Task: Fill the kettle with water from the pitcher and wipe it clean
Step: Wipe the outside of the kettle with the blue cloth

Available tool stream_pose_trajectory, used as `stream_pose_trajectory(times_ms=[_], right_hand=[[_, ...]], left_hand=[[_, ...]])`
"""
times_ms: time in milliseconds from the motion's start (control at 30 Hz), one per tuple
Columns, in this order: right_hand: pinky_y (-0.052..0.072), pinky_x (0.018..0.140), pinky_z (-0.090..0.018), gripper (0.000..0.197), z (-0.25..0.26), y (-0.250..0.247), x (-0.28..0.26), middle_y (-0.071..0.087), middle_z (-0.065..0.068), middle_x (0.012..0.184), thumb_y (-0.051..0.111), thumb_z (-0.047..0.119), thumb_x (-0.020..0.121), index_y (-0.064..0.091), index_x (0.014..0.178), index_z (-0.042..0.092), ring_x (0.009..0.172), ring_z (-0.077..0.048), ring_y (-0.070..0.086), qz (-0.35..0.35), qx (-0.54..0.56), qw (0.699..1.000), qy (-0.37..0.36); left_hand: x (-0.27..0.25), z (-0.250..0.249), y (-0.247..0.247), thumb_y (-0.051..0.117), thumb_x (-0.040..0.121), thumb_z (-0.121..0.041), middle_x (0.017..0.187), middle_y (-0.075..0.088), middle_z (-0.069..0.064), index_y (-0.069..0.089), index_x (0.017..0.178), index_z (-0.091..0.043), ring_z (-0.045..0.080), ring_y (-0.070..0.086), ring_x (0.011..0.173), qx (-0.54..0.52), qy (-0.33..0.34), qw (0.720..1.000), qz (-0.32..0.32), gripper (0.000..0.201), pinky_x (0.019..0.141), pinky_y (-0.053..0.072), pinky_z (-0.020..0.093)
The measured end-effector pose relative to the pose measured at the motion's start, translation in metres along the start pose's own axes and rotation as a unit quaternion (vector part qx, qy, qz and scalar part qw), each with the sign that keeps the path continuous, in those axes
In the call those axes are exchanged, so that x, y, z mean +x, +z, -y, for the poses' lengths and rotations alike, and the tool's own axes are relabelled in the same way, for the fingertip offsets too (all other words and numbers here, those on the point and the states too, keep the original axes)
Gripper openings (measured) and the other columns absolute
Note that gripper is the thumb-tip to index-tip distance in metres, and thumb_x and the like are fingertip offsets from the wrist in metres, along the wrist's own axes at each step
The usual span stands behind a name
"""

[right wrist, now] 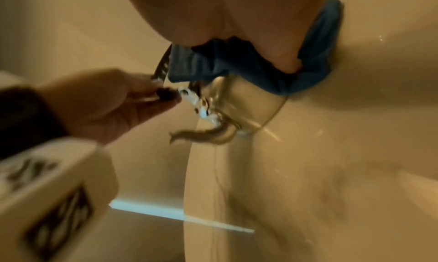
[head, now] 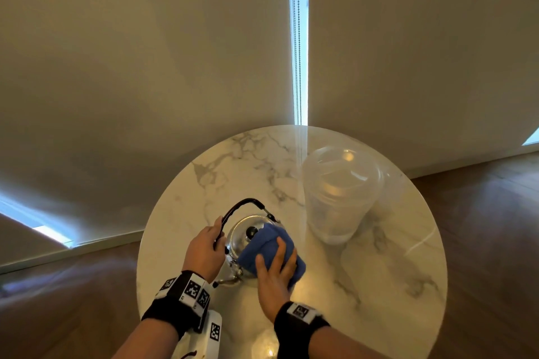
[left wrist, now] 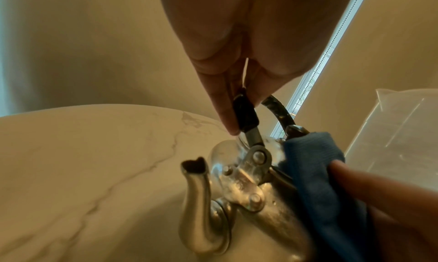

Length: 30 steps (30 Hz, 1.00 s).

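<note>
A shiny steel kettle stands on the round marble table, its spout toward me. My left hand pinches the near end of its black handle. A folded blue cloth lies over the kettle's right side, and my right hand cups it against the metal, thumb tucked into the cloth. The kettle's lid knob shows beside the cloth. A clear plastic pitcher stands upright behind and right of the kettle; I cannot tell its water level.
The table's near left edge lies close to the spout, with wooden floor below. Pale blinds hang behind the table, with a bright gap and bead chain. Bare marble lies right of the kettle and in front of the pitcher.
</note>
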State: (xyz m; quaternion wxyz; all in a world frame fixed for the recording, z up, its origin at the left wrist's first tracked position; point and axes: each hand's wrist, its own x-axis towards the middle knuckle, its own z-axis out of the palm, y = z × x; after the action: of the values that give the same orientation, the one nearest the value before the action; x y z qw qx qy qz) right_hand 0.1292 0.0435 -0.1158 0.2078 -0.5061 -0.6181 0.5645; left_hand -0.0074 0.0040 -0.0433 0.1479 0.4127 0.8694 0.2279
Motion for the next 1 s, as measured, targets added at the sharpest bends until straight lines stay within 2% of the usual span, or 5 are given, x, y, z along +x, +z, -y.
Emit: stream_pose_trajectory(times_ms=[67, 233, 467, 700, 1000], right_hand=[[0.019, 0.117, -0.049, 0.058, 0.007, -0.01, 0.021, -0.021, -0.002, 0.156, 0.04, 0.036, 0.098, 0.004, 0.143, 0.04, 0.143, -0.03, -0.008, 0.018, -0.05, 0.998, 0.027], [0.033, 0.11, -0.049, 0.057, 0.029, -0.035, 0.064, 0.03, -0.015, 0.147, 0.048, 0.041, 0.092, 0.022, 0.142, 0.032, 0.131, -0.034, 0.035, 0.059, 0.007, 0.997, 0.052], [0.03, 0.111, -0.046, 0.057, 0.007, 0.018, 0.005, 0.01, -0.009, 0.156, 0.057, 0.033, 0.091, 0.026, 0.139, 0.033, 0.139, -0.033, 0.022, -0.109, 0.134, 0.979, 0.111], [0.041, 0.1, -0.049, 0.053, 0.013, 0.084, -0.028, 0.043, -0.025, 0.13, 0.07, 0.017, 0.079, 0.038, 0.121, 0.019, 0.114, -0.039, 0.047, -0.122, 0.186, 0.959, 0.179], [0.039, 0.103, -0.044, 0.036, 0.015, 0.019, 0.01, 0.045, -0.017, 0.131, 0.057, 0.015, 0.09, 0.046, 0.123, 0.015, 0.119, -0.035, 0.046, -0.172, 0.187, 0.959, 0.124]], left_hand=[[0.001, -0.001, -0.001, 0.046, 0.093, -0.015, 0.111, 0.062, 0.011, 0.034, 0.141, -0.015, 0.025, 0.059, 0.098, 0.0, -0.001, 1.0, 0.002, 0.049, 0.086, 0.042, 0.026], [0.0, -0.003, -0.001, 0.047, 0.093, -0.014, 0.108, 0.062, 0.015, 0.036, 0.14, -0.013, 0.029, 0.059, 0.096, -0.014, -0.008, 1.0, -0.003, 0.049, 0.083, 0.041, 0.028], [-0.001, -0.005, -0.002, 0.048, 0.092, -0.013, 0.115, 0.062, 0.016, 0.036, 0.14, -0.011, 0.03, 0.059, 0.103, -0.022, -0.007, 1.0, -0.006, 0.05, 0.092, 0.044, 0.032], [-0.001, -0.003, -0.003, 0.048, 0.092, -0.013, 0.111, 0.062, 0.014, 0.037, 0.14, -0.012, 0.028, 0.06, 0.097, -0.029, -0.004, 1.0, -0.005, 0.05, 0.088, 0.045, 0.031], [0.0, -0.003, -0.003, 0.048, 0.092, -0.013, 0.107, 0.061, 0.013, 0.036, 0.14, -0.012, 0.026, 0.058, 0.098, -0.023, -0.002, 1.0, -0.001, 0.05, 0.088, 0.043, 0.029]])
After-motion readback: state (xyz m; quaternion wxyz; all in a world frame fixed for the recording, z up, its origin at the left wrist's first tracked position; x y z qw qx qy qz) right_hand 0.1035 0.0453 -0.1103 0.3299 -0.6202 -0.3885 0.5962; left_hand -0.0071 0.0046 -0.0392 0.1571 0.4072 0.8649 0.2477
